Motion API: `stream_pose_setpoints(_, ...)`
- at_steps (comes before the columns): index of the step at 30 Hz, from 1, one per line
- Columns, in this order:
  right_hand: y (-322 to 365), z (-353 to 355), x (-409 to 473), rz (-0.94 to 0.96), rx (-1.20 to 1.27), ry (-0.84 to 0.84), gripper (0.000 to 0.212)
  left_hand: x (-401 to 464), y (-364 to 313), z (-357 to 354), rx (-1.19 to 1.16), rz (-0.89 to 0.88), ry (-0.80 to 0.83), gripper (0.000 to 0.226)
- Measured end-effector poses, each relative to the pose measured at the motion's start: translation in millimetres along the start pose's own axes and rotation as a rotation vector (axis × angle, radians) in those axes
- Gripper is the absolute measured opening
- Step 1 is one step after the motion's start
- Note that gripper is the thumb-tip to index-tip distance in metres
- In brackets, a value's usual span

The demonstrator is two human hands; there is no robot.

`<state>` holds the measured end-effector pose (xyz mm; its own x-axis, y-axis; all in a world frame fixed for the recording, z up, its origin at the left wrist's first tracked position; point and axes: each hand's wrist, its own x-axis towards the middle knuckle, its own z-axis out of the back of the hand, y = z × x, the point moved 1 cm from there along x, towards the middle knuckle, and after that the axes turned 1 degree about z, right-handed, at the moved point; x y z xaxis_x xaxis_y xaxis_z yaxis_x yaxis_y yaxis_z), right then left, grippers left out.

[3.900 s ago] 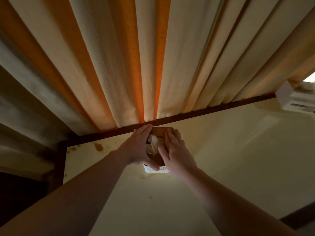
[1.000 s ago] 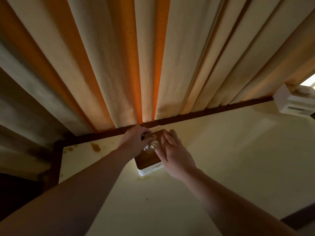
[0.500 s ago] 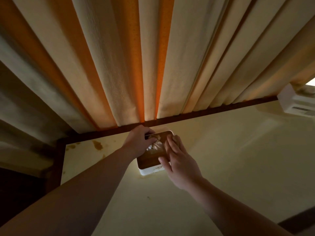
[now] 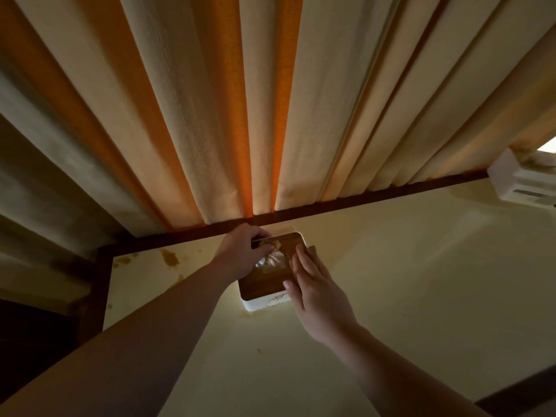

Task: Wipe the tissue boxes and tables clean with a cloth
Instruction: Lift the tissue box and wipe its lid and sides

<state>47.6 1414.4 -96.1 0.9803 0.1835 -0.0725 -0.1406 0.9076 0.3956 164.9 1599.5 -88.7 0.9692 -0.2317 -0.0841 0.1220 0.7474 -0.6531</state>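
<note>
A tissue box (image 4: 261,285) with a brown wooden lid and a white base stands on the cream table (image 4: 391,281), close to its dark far rim. A white tissue (image 4: 270,260) pokes out of the lid's slot. My left hand (image 4: 240,254) is curled over the lid's far left part and pinches a small crumpled pale cloth (image 4: 272,244) against it. My right hand (image 4: 316,291) lies flat with straight fingers along the box's right edge and side.
Brown stains (image 4: 170,257) mark the table's far left corner, and a faint ring shows at the box's near side. A second white box (image 4: 522,183) sits at the far right. Orange and cream curtains (image 4: 270,115) hang just behind the table.
My left hand went from lying flat beside the tissue to curling over the lid's far part. My right hand slid a little nearer along the box's right edge.
</note>
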Motion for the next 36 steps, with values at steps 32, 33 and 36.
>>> stream_pose_setpoints(32, 21, -14, 37, -0.181, 0.186, -0.051, 0.069, -17, 6, 16, 0.037, 0.377, 0.142, 0.029)
stream_pose_setpoints(33, 18, -13, 40, -0.181, 0.188, -0.048, 0.07, -17, 6, 16, 0.036, 0.377, 0.136, 0.03)
stream_pose_setpoints(36, 21, -23, 24, -0.117, 0.168, -0.069, 0.079, -18, 6, 14, 0.046, 0.367, 0.121, 0.033)
